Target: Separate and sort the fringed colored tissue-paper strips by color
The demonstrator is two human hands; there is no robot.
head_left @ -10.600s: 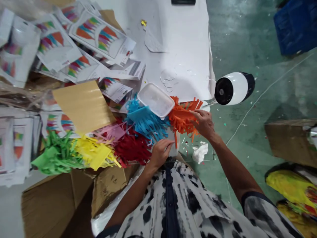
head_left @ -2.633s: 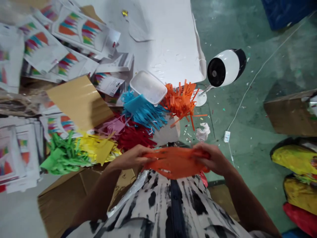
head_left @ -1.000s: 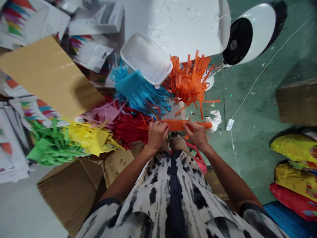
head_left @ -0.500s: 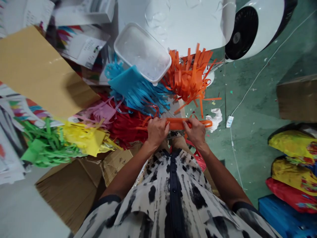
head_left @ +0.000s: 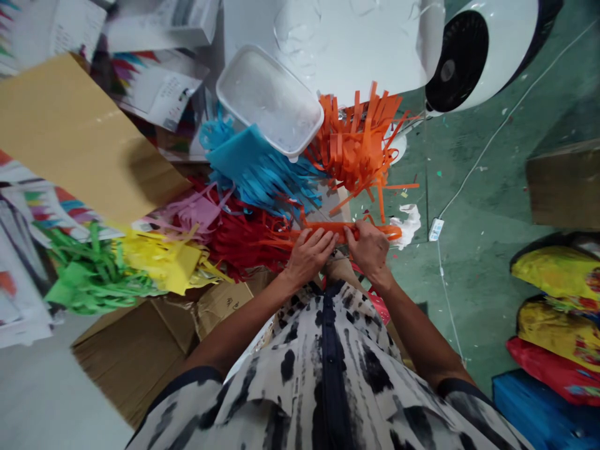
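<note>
Both hands hold a rolled-up orange paper fringe (head_left: 391,232) flat at the table's near edge. My left hand (head_left: 309,253) lies over its left part with the fingers closed on it. My right hand (head_left: 370,247) grips its right part, and the roll's end sticks out to the right. Just beyond lies a loose pile of orange fringe (head_left: 359,147). A blue fringe pile (head_left: 255,165), a red pile (head_left: 239,240), a pink pile (head_left: 197,209), a yellow pile (head_left: 164,262) and a green pile (head_left: 89,275) run to the left.
A white plastic tub (head_left: 269,100) rests on the blue and orange piles. A white desk fan (head_left: 482,50) stands at the table's right edge. A tan sheet (head_left: 79,144) and printed cards (head_left: 154,94) lie left. Cardboard boxes (head_left: 145,350) sit below; coloured bags (head_left: 557,312) lie on the green floor.
Over several seconds an orange fringe was taken from the pile, spread between both hands and rolled tight. In the last half second my left hand slid rightward along the roll toward my right hand.
</note>
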